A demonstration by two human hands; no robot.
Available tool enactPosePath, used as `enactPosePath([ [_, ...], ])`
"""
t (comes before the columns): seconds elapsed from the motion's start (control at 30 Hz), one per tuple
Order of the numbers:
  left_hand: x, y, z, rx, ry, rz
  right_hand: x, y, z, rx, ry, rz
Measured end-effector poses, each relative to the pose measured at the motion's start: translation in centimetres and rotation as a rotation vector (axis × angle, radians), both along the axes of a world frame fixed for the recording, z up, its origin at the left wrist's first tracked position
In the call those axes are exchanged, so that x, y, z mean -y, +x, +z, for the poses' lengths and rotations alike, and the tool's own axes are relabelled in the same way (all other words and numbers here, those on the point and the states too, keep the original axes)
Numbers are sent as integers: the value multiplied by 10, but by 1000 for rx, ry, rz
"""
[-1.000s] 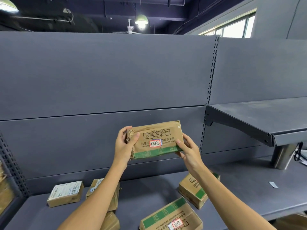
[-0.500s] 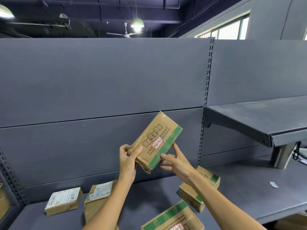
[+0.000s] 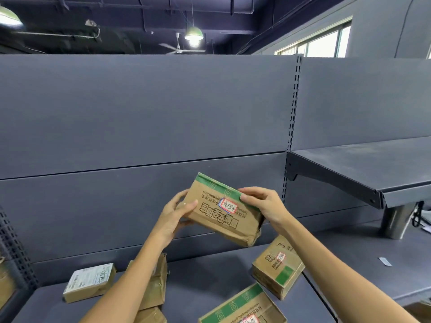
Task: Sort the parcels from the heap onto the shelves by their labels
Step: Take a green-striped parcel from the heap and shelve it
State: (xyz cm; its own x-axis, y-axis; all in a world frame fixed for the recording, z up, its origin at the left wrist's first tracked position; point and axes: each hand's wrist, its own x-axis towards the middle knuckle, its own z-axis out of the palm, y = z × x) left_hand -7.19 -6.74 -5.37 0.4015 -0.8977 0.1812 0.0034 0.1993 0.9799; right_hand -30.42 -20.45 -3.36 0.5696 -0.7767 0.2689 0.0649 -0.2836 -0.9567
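I hold a brown cardboard parcel (image 3: 221, 213) with a green band and a red-and-blue bordered label, upside down, in front of the grey back panel. My left hand (image 3: 173, 216) grips its left end. My right hand (image 3: 262, 203) grips its upper right edge along the green band. Below on the lower shelf (image 3: 210, 280) lie more parcels: one with a green patch (image 3: 277, 266) at the right, one with a green stripe (image 3: 242, 308) at the bottom edge, a white-labelled one (image 3: 89, 282) at the left, and a brown one (image 3: 156, 285) partly behind my left forearm.
A bare grey upper shelf (image 3: 363, 164) juts out at the right on a bracket. A slotted upright (image 3: 291, 127) divides the two bays. Under the upper shelf stands a metal post (image 3: 396, 221), and a small white slip (image 3: 384, 261) lies on the right lower shelf.
Both hands have turned the parcel over from label-upright through a tilt to upside down, green band now on top. My right hand shifted from the lower right corner to the upper edge.
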Motion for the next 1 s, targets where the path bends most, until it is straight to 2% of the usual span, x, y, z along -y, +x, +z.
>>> enactPosePath([
  [0.1, 0, -2, -4, 19, 9, -48, 4, 3, 7, 56, -12, -84],
  [0.2, 4, -10, -6, 12, -63, 27, 2, 6, 2, 64, -7, -122],
  [0.37, 11, -11, -3, -27, -154, 129, -6, 7, -10, 45, -13, -16],
  [0.67, 2, -12, -3, 17, -130, 158, 0, 14, -24, 88, 7, 3],
  [0.83, -37, 2, -17, 41, -85, 306, -11, 50, -33, 90, 8, 89],
  [1.0, -118, 28, -27, 40, -52, 545, -57, 115, -42, 53, -2, 315],
])
